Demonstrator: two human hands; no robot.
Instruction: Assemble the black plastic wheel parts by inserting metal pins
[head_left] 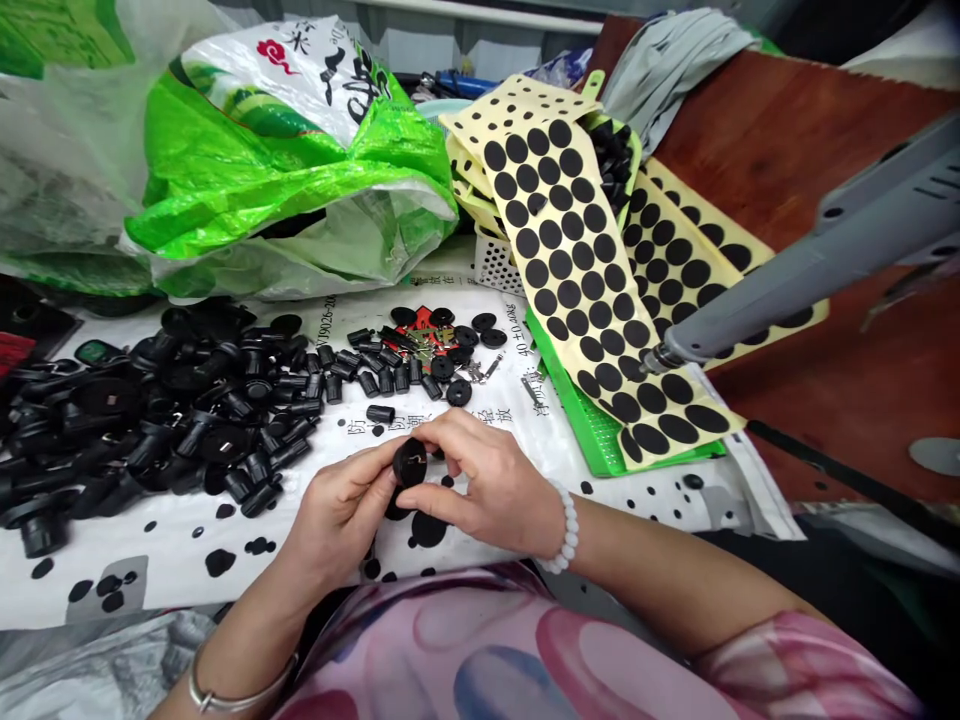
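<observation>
My left hand (pixel 341 512) and my right hand (pixel 484 480) meet low in the middle of the head view. Together they pinch a small round black plastic part (pixel 409 462), its flat face turned up. The fingers of both hands are closed around it. Just beyond them lie a single black cylinder (pixel 380 413) and a row of small black cylinders (pixel 375 372). A big heap of black plastic parts (pixel 150 410) spreads out to the left on the white printed sheet (pixel 187 560).
Yellow backing sheets with black round pads (pixel 581 290) drape over a green tray (pixel 592 440) at the right. A grey power screwdriver (pixel 810 265) hangs in from the right above the brown table (pixel 825 150). A green and white plastic bag (pixel 292 160) sits behind.
</observation>
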